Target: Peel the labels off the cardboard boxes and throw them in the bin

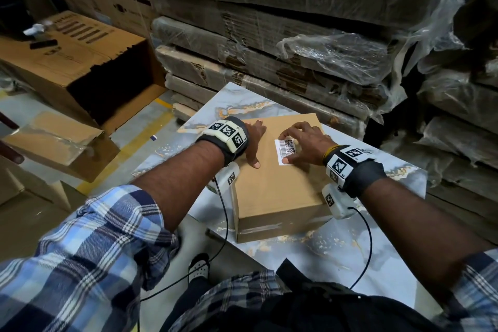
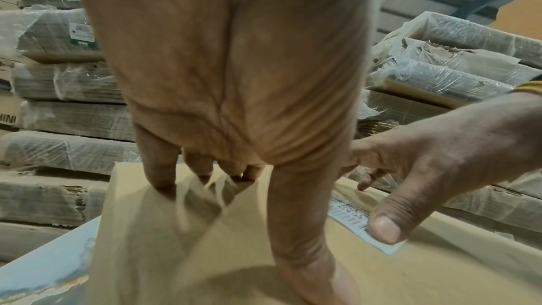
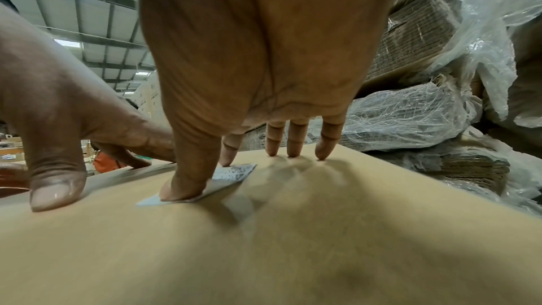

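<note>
A plain brown cardboard box [image 1: 277, 186] sits on a marble-patterned table [image 1: 331, 253]. A white barcode label [image 1: 285, 149] is stuck flat on the box's top. My left hand [image 1: 254, 140] lies flat on the top, left of the label, with straight fingers pressing down. My right hand [image 1: 299, 143] is spread over the label: its thumb [image 3: 187, 184] presses the label's [image 3: 231, 174] near end and its fingertips [image 3: 296, 147] touch the cardboard [image 3: 264, 240] beyond it. In the left wrist view the right thumb [image 2: 387, 226] sits on the label's [image 2: 349, 215] corner.
Shrink-wrapped stacks of flattened cartons [image 1: 296, 43] rise behind and to the right of the table. A large open cardboard box [image 1: 80, 67] lies on the floor at left, with a smaller taped box [image 1: 62, 143] in front of it. Wrist cables [image 1: 225, 224] hang off the table's near edge.
</note>
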### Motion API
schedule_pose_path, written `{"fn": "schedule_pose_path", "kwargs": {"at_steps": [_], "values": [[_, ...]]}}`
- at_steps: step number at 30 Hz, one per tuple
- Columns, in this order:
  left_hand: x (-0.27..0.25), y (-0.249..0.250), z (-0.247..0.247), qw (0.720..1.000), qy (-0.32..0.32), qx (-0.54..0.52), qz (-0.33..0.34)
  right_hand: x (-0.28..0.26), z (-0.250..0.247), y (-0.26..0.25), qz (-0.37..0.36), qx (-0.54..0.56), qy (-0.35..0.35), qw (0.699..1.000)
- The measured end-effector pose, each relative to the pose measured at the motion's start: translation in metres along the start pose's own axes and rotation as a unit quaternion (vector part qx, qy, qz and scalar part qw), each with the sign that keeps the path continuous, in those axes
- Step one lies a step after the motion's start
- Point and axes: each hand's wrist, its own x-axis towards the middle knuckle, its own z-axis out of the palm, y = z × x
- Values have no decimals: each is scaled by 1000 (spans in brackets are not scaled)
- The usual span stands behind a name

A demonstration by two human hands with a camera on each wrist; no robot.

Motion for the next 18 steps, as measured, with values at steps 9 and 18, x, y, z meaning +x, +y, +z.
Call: {"fn": "schedule_pose_path", "kwargs": {"at_steps": [9, 18], "values": [[-1, -1, 0, 1000, 4, -6, 3, -1, 1, 1, -1, 5, 4, 1000], [-3, 0, 0, 1000, 4, -11, 0, -2, 2, 1, 3, 8, 3, 1000]]}}
